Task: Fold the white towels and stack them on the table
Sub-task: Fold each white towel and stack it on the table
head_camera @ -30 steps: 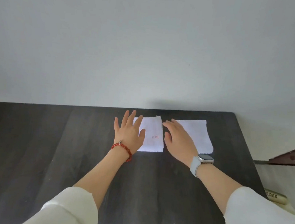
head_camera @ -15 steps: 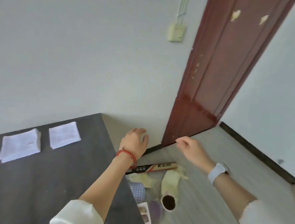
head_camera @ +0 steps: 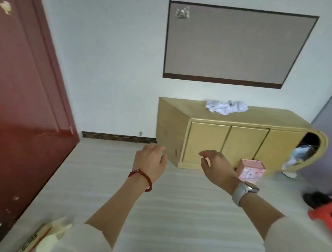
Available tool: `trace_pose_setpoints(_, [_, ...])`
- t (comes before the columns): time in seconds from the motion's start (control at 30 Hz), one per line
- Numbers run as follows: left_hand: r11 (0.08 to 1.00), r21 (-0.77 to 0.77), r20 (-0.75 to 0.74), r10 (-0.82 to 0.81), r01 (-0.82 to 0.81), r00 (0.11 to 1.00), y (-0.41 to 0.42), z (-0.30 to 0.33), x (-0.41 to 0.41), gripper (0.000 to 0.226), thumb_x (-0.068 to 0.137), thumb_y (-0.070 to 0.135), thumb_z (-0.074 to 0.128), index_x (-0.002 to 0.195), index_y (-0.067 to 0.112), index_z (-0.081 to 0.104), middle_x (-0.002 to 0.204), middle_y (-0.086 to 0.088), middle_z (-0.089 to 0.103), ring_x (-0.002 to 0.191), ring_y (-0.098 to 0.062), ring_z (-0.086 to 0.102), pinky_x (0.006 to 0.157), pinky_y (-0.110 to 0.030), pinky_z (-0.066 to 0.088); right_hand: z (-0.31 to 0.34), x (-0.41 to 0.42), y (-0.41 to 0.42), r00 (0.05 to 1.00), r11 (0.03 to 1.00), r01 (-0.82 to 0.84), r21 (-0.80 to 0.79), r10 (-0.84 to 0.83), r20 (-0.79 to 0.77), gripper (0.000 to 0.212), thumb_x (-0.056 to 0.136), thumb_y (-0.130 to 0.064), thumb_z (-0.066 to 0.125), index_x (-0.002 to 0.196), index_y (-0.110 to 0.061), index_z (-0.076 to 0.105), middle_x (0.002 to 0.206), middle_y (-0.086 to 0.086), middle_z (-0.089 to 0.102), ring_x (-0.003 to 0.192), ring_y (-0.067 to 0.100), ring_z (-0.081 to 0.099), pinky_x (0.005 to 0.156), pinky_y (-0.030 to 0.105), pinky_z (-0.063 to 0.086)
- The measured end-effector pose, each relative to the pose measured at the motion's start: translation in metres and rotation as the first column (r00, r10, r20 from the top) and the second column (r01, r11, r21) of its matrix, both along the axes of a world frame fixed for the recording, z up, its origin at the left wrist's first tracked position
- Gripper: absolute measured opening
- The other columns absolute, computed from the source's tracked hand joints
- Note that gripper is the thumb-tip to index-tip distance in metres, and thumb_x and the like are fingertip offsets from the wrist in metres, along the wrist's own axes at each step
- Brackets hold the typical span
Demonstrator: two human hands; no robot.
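Both hands are up in front of the body, forearms reaching fwd over the pale floor (head_camera: 174, 207), nothing held in either. Left hand (head_camera: 150, 162) shows its back to the camera, fingers loosely curled downward, thumb out to the right; a red bead bracelet (head_camera: 141, 179) sits on that wrist. Right hand (head_camera: 217, 169) is palm-down w/ the wrist slightly bent, fingers relaxed and pointing left toward the other hand, thumb hanging below them; a smartwatch (head_camera: 244, 191) on a pale band wraps its wrist. Hands are apart, not touching each other or anything else. White sleeves cover both upper forearms.

White towels (head_camera: 226, 107) lie in a crumpled, unfolded heap on top of a yellow wooden cabinet (head_camera: 228, 139) against the far wall, well beyond the hands. No table in view. Cabinet has three closed door panels and an open rounded end at right w/ light-coloured stuff inside, can't tell what. Pink box (head_camera: 250, 170) stands on the floor just in front of the cabinet, partly behind the right hand. Red-brown door (head_camera: 18, 103) at left; dark-framed board (head_camera: 234, 45) on the wall above the cabinet; red stool (head_camera: 330, 212) at right edge.
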State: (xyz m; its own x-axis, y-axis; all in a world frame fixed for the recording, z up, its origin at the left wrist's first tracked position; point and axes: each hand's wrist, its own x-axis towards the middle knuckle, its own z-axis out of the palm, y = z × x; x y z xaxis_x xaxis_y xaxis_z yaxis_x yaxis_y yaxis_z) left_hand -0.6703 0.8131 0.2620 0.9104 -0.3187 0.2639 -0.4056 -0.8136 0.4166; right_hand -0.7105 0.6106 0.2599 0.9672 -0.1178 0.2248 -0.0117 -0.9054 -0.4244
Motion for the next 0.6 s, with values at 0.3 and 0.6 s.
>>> trace_pose_setpoints(0.3, [0.955,0.054,-0.018,-0.291,0.292,0.957,-0.254,-0.009,0.177,0.032,0.095,0.023,0.039,0.121,0.017,0.055,0.126,-0.001,0.054,0.117,-0.02,0.046,0.097,-0.035,0.037,-0.005,0.114,-0.238,0.954,0.955,0.296,-0.014,-0.297,-0.053,0.032,0.093,-0.016,0.04,0.12,-0.014,0.056,0.12,0.007,0.057,0.112,0.025,0.05,0.092,0.034,0.042])
trace_pose_setpoints(0.6, [0.882,0.002,-0.068,-0.469,0.471,0.88,-0.488,-0.004,0.328,0.03,0.094,0.022,0.042,0.119,0.017,0.056,0.124,0.002,0.055,0.118,-0.016,0.047,0.101,-0.034,0.036,0.006,0.216,-0.44,0.88,0.88,0.47,0.068,-0.462,-0.107,0.029,0.093,-0.011,0.04,0.112,-0.01,0.062,0.112,0.007,0.064,0.101,0.023,0.059,0.083,0.028,0.043])
